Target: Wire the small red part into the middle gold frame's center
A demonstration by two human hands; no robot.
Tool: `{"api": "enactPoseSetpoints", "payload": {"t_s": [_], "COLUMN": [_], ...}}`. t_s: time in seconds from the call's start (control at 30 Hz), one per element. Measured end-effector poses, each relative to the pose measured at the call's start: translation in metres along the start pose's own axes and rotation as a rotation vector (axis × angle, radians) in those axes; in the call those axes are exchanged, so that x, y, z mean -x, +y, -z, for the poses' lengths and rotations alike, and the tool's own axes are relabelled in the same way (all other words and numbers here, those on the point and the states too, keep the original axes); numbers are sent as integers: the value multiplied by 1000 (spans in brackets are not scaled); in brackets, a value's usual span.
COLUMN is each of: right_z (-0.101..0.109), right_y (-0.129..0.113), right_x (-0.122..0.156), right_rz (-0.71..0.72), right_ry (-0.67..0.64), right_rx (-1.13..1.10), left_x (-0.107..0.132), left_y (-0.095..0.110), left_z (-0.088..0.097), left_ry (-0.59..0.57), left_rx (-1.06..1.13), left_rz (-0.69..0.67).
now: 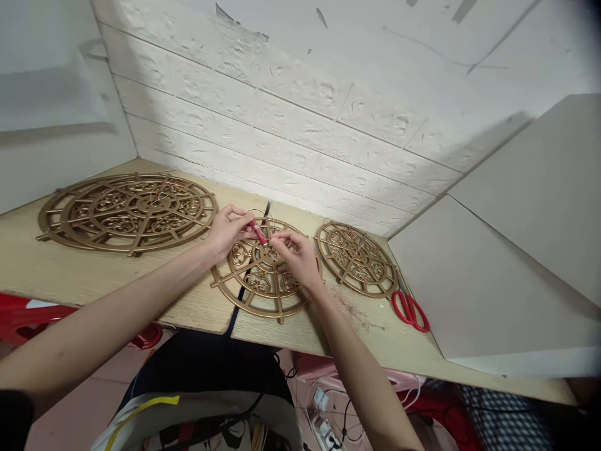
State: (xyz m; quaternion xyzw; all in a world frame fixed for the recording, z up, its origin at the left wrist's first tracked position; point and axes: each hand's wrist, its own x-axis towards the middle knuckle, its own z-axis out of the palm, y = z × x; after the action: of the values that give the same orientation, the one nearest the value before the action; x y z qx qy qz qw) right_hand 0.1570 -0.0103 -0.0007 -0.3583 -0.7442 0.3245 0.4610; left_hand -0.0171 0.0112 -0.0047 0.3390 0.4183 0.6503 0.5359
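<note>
My left hand (225, 235) is closed around the upper end of a slim red tube with pale bands (258, 233), its exact kind unclear. Close to the tube's lower end, my right hand (295, 252) has thumb and fingers pinched together. Whatever sits in that pinch is too small to make out. A thin wire (272, 216) loops up near the two hands. Beneath them lies a gold wheel-shaped openwork ornament (280, 310) with scroll patterns, flat on the wooden table (197, 307). Its hub is partly covered by my fingers.
Several larger gold ornaments (134, 244) are stacked at the left. One smaller gold ornament (357, 257) lies at the right, with red-handled scissors (411, 311) beside it. Thin wire scraps (350, 310) are scattered nearby. A white brick-patterned wall (291, 144) closes off the back.
</note>
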Motion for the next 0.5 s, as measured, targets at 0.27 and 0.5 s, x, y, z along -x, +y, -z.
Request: {"api": "enactPoseSetpoints", "payload": {"t_s": [0.27, 0.5], "right_z": [19, 18], "right_y": [10, 30], "right_x": [-11, -9], "right_rz": [-109, -51], "right_ry": [257, -27], "right_rx": [-206, 405], "left_x": [0, -3], "left_y": [6, 7], "left_z": [-1, 0], "left_ry": [21, 63], "left_rx": [64, -12], "left_rz": [-30, -94]}}
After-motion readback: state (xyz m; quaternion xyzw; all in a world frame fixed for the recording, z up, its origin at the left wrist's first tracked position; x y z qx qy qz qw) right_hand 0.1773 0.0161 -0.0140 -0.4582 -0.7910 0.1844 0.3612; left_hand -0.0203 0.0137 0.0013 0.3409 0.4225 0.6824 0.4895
